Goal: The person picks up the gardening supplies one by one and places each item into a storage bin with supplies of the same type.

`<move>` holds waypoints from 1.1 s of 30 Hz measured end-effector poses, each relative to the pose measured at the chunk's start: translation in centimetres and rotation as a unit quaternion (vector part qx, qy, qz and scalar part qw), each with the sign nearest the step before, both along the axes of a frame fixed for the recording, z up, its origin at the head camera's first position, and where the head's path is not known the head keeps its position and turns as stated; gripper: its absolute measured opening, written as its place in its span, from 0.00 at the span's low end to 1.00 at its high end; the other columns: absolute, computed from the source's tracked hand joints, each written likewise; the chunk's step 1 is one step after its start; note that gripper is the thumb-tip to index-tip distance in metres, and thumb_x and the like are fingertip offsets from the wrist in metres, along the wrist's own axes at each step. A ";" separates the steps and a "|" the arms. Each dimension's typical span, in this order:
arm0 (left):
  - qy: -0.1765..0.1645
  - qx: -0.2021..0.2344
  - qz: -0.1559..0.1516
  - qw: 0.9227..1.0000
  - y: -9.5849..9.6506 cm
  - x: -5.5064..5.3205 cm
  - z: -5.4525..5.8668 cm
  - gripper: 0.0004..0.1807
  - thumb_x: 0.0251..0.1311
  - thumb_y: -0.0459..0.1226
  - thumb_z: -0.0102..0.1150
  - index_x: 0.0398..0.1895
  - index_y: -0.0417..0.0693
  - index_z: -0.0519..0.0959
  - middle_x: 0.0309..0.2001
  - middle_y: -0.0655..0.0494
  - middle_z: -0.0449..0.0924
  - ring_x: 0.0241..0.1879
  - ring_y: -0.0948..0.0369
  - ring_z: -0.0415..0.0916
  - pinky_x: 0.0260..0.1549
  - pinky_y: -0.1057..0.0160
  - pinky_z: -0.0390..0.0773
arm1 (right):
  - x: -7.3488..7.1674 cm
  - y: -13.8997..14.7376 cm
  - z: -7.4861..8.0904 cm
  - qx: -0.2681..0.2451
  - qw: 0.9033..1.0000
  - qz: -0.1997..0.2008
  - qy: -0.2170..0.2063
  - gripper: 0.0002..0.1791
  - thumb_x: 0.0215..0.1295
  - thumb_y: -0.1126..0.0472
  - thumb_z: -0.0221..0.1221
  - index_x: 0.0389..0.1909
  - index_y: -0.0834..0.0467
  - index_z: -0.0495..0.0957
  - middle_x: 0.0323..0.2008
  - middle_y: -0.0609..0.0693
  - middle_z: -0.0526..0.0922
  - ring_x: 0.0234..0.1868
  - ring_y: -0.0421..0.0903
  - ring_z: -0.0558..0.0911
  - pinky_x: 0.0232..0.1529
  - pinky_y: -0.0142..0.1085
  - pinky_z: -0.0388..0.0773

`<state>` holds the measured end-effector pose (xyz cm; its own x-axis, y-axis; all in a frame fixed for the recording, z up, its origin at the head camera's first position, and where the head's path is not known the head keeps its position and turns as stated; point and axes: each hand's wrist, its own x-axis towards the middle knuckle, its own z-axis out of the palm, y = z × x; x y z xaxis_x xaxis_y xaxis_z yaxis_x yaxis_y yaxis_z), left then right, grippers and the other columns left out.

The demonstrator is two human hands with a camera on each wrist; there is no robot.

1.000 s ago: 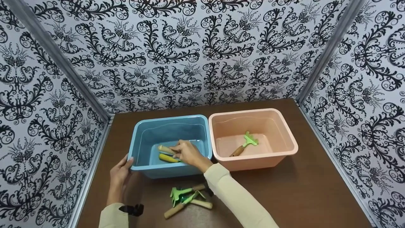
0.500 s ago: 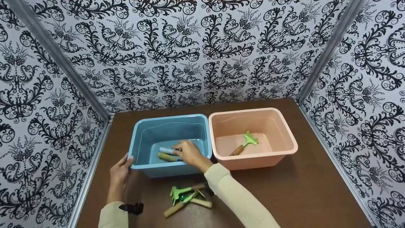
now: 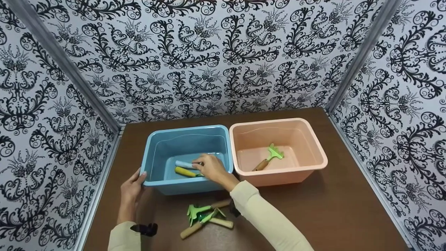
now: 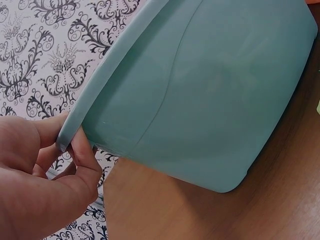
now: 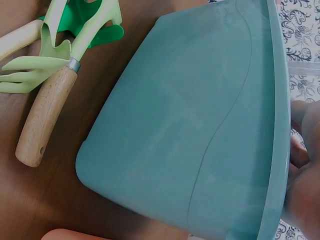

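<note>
head view: over the past second the right hand (image 3: 213, 169) had shifted slightly rightward inside the rectangular blue plastic bin (image 3: 188, 188), while the left hand (image 3: 131, 190) had stayed at its left front corner. a smooth, slim pale blue handle (image 3: 183, 164) showed where a cream one had shown earlier; whether that was another tool could not be told. the change suggested the handling of tools in this bin was under way, not finished.

the right fingers bent down at the inner end of the pale blue handle, but whether they pinched it or merely touched it could not be told. the left fingers pinched the bin's thick rim from both sides. a rounded yellow handle (image 3: 184, 172) lay in the bin just in front of the pale blue one.

just beside stood a glossy peach plastic bin (image 3: 278, 179), holding a lime-green toothed tool (image 3: 275, 152) with a brown wooden handle. on the brown counter (image 3: 341, 195), in front of the blue bin, lime-green tools overlapped; one pale wooden handle (image 5: 45, 120) showed fine grain, a hole near its end and a silvery metal collar (image 5: 73, 64).
</note>
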<state>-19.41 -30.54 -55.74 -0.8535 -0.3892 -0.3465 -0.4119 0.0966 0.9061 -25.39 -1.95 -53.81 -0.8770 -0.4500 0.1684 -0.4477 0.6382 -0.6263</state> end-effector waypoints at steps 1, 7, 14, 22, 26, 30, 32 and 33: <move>0.001 -0.002 0.000 1.000 0.0 0.0 0.0 0.33 0.72 0.48 0.55 0.75 0.48 0.62 0.74 0.38 0.61 0.64 0.50 0.70 0.38 0.75 0.78 | 0.0 0.1 0.0 -0.004 1.000 -0.001 0.004 0.13 0.71 0.50 0.60 0.47 0.50 0.89 0.41 0.48 0.86 0.38 0.44 0.84 0.36 0.35 0.79; -0.007 -0.011 -0.003 1.000 0.0 0.2 0.1 0.33 0.72 0.50 0.55 0.75 0.49 0.63 0.73 0.39 0.63 0.56 0.56 0.73 0.34 0.76 0.74 | 0.4 0.5 0.1 -0.035 0.999 0.002 0.026 0.12 0.71 0.52 0.61 0.43 0.52 0.90 0.41 0.51 0.86 0.39 0.46 0.86 0.38 0.36 0.81; -0.016 0.017 -0.020 1.000 -0.3 0.4 0.2 0.35 0.73 0.51 0.52 0.78 0.51 0.57 0.77 0.41 0.55 0.67 0.50 0.64 0.36 0.77 0.72 | 1.2 1.5 0.4 -0.076 0.996 0.006 0.039 0.11 0.70 0.55 0.62 0.43 0.56 0.89 0.37 0.51 0.85 0.39 0.47 0.84 0.39 0.34 0.80; -0.011 0.044 -0.021 0.999 -0.2 0.3 0.2 0.35 0.74 0.48 0.51 0.78 0.48 0.54 0.79 0.41 0.50 0.75 0.46 0.58 0.71 0.47 0.63 | 2.3 3.1 1.4 -0.120 0.992 0.006 0.026 0.11 0.71 0.55 0.60 0.43 0.54 0.89 0.40 0.50 0.86 0.41 0.45 0.84 0.43 0.41 0.82; 0.001 0.054 -0.022 0.998 0.0 0.4 0.2 0.34 0.74 0.47 0.51 0.78 0.47 0.55 0.79 0.41 0.51 0.75 0.47 0.58 0.70 0.48 0.63 | 2.6 4.0 1.9 -0.136 0.990 0.006 0.043 0.11 0.72 0.54 0.60 0.43 0.53 0.89 0.40 0.50 0.86 0.41 0.45 0.83 0.43 0.39 0.82; 0.010 0.057 -0.025 0.998 0.0 0.5 0.0 0.37 0.73 0.49 0.52 0.78 0.44 0.55 0.78 0.39 0.52 0.75 0.48 0.58 0.71 0.49 0.62 | 2.9 4.9 2.4 -0.156 0.986 0.001 0.058 0.11 0.71 0.54 0.60 0.42 0.53 0.90 0.38 0.49 0.86 0.41 0.44 0.84 0.43 0.35 0.81; 0.010 0.048 -0.025 0.998 0.0 0.6 0.0 0.39 0.73 0.51 0.52 0.78 0.42 0.55 0.78 0.38 0.53 0.75 0.47 0.58 0.71 0.49 0.63 | 3.1 5.4 2.7 -0.163 0.985 0.002 0.062 0.11 0.71 0.54 0.60 0.43 0.53 0.90 0.38 0.49 0.85 0.40 0.43 0.83 0.42 0.35 0.80; 0.010 0.046 -0.026 0.999 0.0 0.7 0.0 0.40 0.72 0.52 0.52 0.78 0.40 0.54 0.78 0.37 0.53 0.75 0.46 0.57 0.71 0.48 0.62 | 3.2 5.6 2.7 -0.164 0.984 0.002 0.065 0.11 0.71 0.54 0.60 0.43 0.52 0.90 0.38 0.48 0.85 0.39 0.42 0.83 0.40 0.34 0.80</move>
